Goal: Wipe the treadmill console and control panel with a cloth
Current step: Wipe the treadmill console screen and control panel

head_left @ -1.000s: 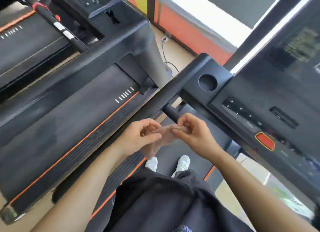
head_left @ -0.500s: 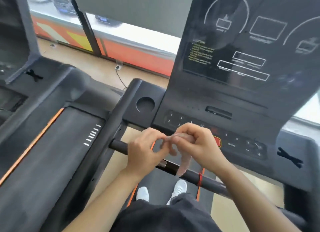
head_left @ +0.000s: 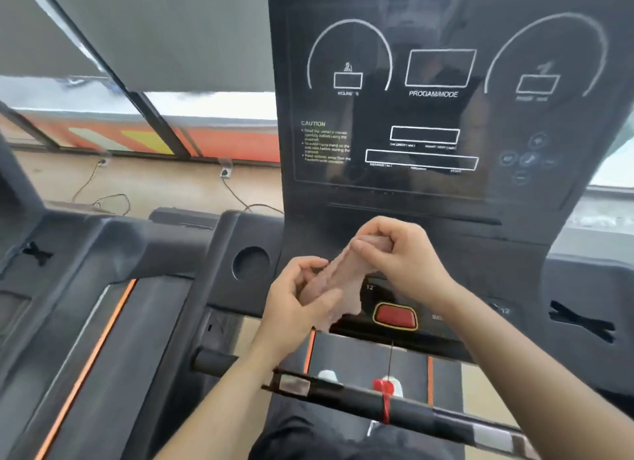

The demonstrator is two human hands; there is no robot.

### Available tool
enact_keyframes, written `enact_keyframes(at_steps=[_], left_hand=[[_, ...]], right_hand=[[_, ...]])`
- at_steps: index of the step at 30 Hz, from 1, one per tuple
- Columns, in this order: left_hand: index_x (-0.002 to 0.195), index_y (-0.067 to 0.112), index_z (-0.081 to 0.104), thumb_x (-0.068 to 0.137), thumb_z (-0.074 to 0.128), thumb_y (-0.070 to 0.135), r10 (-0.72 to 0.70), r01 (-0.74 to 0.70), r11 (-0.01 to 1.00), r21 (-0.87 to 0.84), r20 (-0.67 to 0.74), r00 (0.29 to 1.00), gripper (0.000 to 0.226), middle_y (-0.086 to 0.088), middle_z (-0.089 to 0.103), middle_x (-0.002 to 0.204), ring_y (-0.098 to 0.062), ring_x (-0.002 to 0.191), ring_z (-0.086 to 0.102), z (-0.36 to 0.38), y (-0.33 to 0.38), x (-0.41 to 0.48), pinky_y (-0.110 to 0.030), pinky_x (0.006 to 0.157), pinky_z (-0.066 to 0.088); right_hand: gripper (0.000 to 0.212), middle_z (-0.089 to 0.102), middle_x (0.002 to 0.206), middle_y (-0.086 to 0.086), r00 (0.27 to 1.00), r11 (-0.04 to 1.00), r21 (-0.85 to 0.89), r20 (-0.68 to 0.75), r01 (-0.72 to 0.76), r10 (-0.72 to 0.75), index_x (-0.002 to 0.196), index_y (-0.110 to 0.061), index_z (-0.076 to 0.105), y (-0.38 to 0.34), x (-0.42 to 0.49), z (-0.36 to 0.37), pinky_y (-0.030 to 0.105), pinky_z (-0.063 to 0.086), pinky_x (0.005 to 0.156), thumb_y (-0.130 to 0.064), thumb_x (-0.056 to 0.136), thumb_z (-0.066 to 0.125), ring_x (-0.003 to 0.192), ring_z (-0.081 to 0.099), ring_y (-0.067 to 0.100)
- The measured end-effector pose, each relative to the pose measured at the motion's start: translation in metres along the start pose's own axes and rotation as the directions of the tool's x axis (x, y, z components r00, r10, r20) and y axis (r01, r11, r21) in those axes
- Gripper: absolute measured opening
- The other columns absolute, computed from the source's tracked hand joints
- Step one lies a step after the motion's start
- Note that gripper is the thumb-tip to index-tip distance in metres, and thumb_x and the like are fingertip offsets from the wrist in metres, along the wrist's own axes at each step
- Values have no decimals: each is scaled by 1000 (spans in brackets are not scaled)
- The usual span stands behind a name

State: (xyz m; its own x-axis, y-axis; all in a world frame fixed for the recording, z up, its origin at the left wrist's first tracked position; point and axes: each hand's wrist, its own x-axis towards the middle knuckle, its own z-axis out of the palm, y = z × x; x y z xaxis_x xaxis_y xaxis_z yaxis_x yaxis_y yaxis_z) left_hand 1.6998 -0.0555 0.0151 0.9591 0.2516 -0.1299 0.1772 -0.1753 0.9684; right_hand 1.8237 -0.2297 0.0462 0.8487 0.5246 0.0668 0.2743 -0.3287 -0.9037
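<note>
The fingers point(head_left: 368, 250) of the right hand point(head_left: 401, 254) are pinched shut on the upper end of a thin, pale pink cloth point(head_left: 338, 278), and the fingers point(head_left: 308, 266) of the left hand point(head_left: 298, 305) are curled closed around its lower part, so the cloth is stretched slantwise between the two hands with a loose corner hanging below. It is held in the air just in front of the control panel point(head_left: 394, 298), not yet pressed to any surface as far as the view shows.

The main risk, judging from this, lies just under that hanging corner: the red stop button point(head_left: 394, 315) with its yellow border sits right below the cloth, and a thin cord drops from it to a red clip point(head_left: 384, 389) on the front handlebar point(head_left: 429, 411). A careless downward swipe could press the button or other keys (the console point(head_left: 439, 99) looks dark, though whether it is powered I cannot tell), and a trailing corner could snag the cord and pull it out.

The cloth is bunched narrow rather than spread flat, so a wipe now would likely cover little of the glossy display and leave streaks. The round cup holder point(head_left: 252, 264) at the panel's left could also catch a loose edge.
</note>
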Motion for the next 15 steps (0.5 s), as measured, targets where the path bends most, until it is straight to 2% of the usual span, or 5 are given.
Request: enact_keyframes(at_steps=[3, 7, 10, 12, 15], left_hand=[[109, 35, 62, 86, 77, 8, 47, -53, 984, 168, 39, 998, 39, 26, 66, 92, 1, 92, 65, -13, 5, 20, -13, 75, 52], [110, 43, 62, 92, 73, 19, 74, -122, 922, 368, 141, 987, 32, 27, 67, 104, 5, 103, 62, -48, -6, 54, -9, 80, 49], [113, 37, 68, 94, 72, 25, 59, -126, 915, 384, 183, 981, 23, 21, 70, 105, 0, 100, 65, -70, -14, 76, -13, 82, 49], [115, 30, 72, 95, 71, 24, 55, -104, 934, 342, 151, 987, 21, 17, 72, 105, -1, 98, 65, -81, -18, 92, -14, 82, 48], [111, 26, 74, 95, 71, 22, 86, -99, 959, 267, 62, 994, 17, 15, 73, 101, -2, 95, 65, -91, -20, 116, -16, 79, 46]], right_hand=[[7, 71, 84, -14, 1000, 998, -59, -29, 5, -6, 90, -27, 71, -2, 13, -1, 18, 53, 72, -21, 93, 72, 84, 67, 5], [10, 71, 82, -13, 990, 988, -148, -135, -44, 24, 85, -26, 69, -12, 31, -2, 14, 46, 74, -19, 93, 71, 82, 65, 1], [12, 71, 82, -14, 976, 977, -194, -213, -92, 50, 83, -25, 69, -19, 43, 1, 7, 41, 72, -16, 91, 70, 81, 63, -4], [13, 70, 82, -16, 958, 973, -187, -273, -136, 81, 84, -24, 70, -23, 52, 4, 7, 42, 71, -14, 92, 68, 81, 62, -5], [14, 69, 77, -14, 912, 969, -163, -396, -186, 109, 83, -24, 71, -32, 69, 9, 27, 55, 67, -14, 91, 67, 74, 65, 6]])
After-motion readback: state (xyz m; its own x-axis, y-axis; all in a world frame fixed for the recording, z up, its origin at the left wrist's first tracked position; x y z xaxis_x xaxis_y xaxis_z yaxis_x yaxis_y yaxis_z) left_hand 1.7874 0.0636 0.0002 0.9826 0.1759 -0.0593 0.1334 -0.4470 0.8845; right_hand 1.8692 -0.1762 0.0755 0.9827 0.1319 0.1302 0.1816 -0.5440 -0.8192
